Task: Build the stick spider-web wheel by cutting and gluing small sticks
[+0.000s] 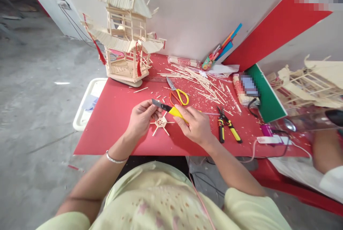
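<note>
My right hand (195, 124) grips a yellow utility knife (171, 110) by its handle, the blade pointing left. My left hand (141, 117) is closed in a pinch at the blade's tip, its fingers touching the metal. Just below the knife, on the red tabletop (112, 115), lies a small web-shaped piece made of thin wooden sticks (162, 123), between my two hands.
A tall wooden-stick pagoda model (124, 33) stands at the back left. Yellow-handled scissors (178, 94), a heap of loose sticks (200, 79), and pliers (226, 126) lie to the right. Another person's arm (325, 151) and a second stick model (308, 85) are at the far right. A white tray (88, 101) sits left.
</note>
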`<state>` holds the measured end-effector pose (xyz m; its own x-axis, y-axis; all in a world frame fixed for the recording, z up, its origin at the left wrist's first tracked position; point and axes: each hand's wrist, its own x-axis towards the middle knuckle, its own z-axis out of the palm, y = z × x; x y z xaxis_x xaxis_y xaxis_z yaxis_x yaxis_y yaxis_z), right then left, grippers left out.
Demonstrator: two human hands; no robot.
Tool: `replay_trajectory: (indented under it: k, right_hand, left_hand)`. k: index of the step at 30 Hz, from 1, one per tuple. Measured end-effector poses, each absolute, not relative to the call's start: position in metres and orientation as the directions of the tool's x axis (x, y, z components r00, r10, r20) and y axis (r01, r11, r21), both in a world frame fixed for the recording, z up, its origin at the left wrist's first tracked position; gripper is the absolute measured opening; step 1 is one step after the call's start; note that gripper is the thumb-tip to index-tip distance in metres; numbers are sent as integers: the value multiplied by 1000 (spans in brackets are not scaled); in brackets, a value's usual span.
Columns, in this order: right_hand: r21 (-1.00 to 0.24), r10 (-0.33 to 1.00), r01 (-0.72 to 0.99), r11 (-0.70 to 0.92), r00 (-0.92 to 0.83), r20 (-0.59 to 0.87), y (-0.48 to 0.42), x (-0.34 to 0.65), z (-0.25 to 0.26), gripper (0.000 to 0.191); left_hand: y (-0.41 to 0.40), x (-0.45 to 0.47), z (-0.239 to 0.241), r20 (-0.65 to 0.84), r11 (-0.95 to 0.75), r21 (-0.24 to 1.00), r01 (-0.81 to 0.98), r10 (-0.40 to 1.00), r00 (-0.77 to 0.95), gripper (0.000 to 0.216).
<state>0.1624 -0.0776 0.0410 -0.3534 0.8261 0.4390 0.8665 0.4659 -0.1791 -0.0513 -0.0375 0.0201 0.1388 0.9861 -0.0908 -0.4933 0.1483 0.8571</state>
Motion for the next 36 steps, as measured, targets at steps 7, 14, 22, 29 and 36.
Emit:
replay_trajectory:
  k: [7,14,22,29,36]
  right_hand:
    - [-146,810,870,472,-362,463,-78,165,37,44]
    - [-35,764,869,494,-414,496,-74,178,32,44]
    - [105,688,850,517,-485,540,-71,191,32,45]
    - [-121,715,977,-178,213,666,-35,278,47,62]
    - [-57,941,945,-322,326,89,26,314,3,53]
  left_hand:
    - [-37,-50,19,-87,143,857,-495,987,135,28]
    - [-40,-50,23,-108,165,864,-475,984,144,30]
    - [-44,-46,35,-109,213,831,-514,968,226,30]
    - [-50,-66,26,-207,235,855,-463,972,112,30]
    - [-33,-54,9,-240,308,823,-477,950,198,33]
